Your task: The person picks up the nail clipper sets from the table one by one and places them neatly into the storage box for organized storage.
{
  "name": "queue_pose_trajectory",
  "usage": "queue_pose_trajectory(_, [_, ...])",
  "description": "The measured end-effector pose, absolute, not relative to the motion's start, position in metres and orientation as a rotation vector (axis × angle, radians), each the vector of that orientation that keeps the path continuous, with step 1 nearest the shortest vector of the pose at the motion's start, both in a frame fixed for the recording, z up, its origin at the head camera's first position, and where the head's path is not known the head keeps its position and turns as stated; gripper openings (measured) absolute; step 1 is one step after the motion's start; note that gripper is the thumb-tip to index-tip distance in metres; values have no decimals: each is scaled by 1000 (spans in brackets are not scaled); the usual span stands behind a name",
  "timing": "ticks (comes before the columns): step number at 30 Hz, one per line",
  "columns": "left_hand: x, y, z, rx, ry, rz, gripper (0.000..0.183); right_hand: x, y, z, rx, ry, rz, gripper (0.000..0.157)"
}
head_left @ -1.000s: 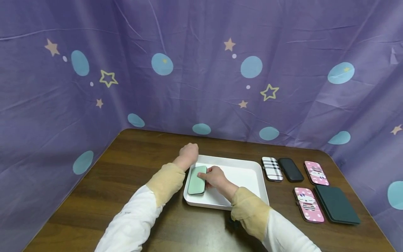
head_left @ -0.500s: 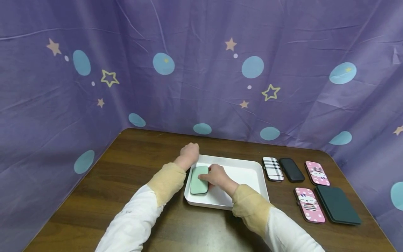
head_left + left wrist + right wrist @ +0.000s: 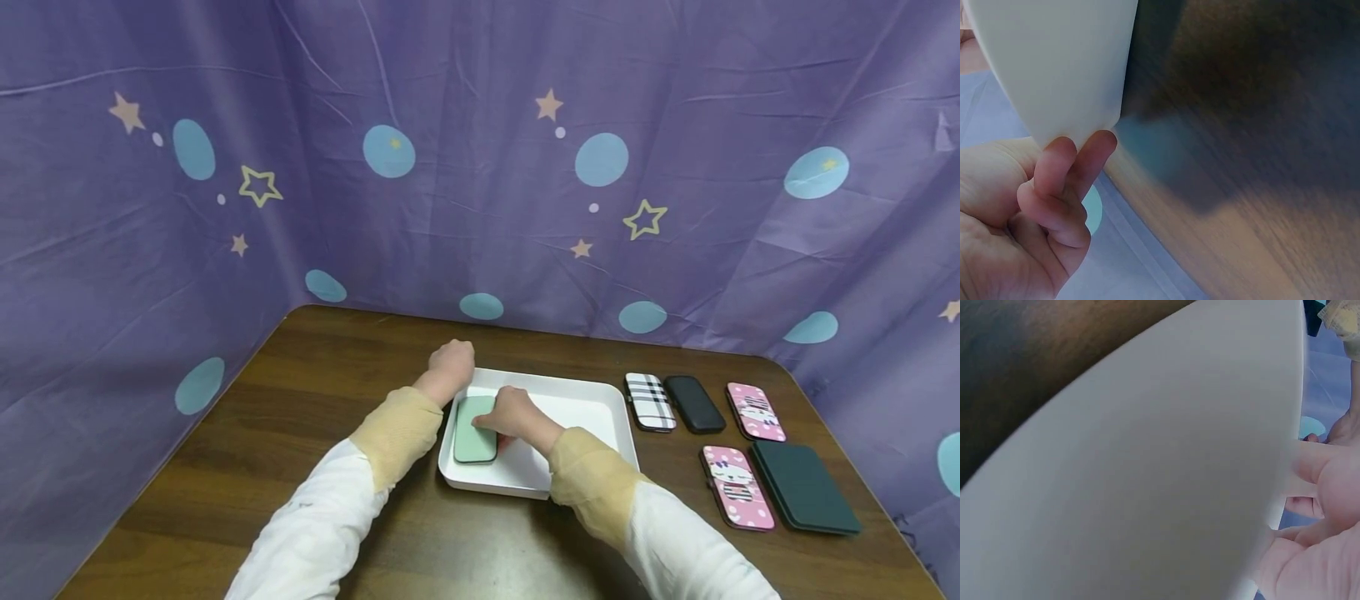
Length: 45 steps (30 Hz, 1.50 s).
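Observation:
A mint-green flat case with rounded corners and a dark edge lies along the left side of a white tray. My right hand grips this case by its right edge, thumb on the top face and the other fingers hidden below the hand. In the right wrist view the tray's wall covers much of the picture. At the tray's back left corner my left hand holds the rim. The left wrist view shows its curled fingers with tips against the outside of the tray's corner.
Right of the tray lie a plaid case, a black case and two pink cartoon-print cases, one farther back and one nearer. Beside them is a larger dark green flat case. A purple curtain hangs behind the wooden table.
The green case has shifted slightly right and now lies straighter in the tray. My right hand has moved a little with it and turned further over its edge. The left hand stays at the corner.

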State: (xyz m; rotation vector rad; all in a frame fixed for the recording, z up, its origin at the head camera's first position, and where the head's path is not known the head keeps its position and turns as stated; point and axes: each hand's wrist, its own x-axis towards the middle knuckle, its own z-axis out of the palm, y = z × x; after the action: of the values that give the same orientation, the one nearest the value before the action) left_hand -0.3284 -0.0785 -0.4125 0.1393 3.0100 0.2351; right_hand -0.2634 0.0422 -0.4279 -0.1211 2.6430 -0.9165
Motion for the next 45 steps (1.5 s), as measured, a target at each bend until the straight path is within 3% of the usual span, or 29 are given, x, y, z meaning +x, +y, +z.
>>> queue_pose_trajectory(45, [-324, -78, -416, 197, 3062, 278, 19, -253, 45, -427, -96, 2649, -953, 35])
